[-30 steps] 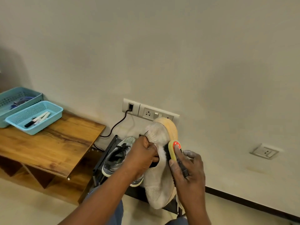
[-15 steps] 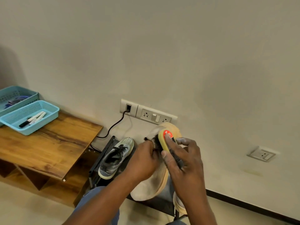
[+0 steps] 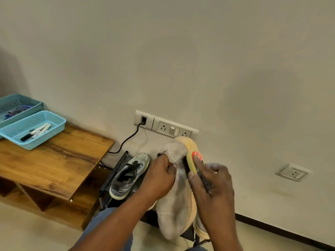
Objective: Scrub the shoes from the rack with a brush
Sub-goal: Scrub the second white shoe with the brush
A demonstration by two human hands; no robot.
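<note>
Wooden bench [image 3: 54, 160] with 2 teal mesh baskets [image 3: 34, 129] far left of hands. Grey laced sneaker [image 3: 128, 175] on black rack [image 3: 116, 171], just left of left hand [image 3: 159, 180]. Left hand grips pale knit shoe with yellow sole [image 3: 174, 211]; right hand [image 3: 213, 187] clamps yellow brush [image 3: 192, 163] against it. Brush's red label unreadable.

Both forearms enter from the lower edge and converge on the white shoe [image 3: 176, 211]. Left hand [image 3: 159, 178]: fingers curled, gripping the shoe's collar at its left side, knuckles uppermost. Right hand [image 3: 211, 183]: on the shoe's right side, thumb and index finger extended along the yellow brush [image 3: 192, 163], remaining fingers curled behind it.
</note>
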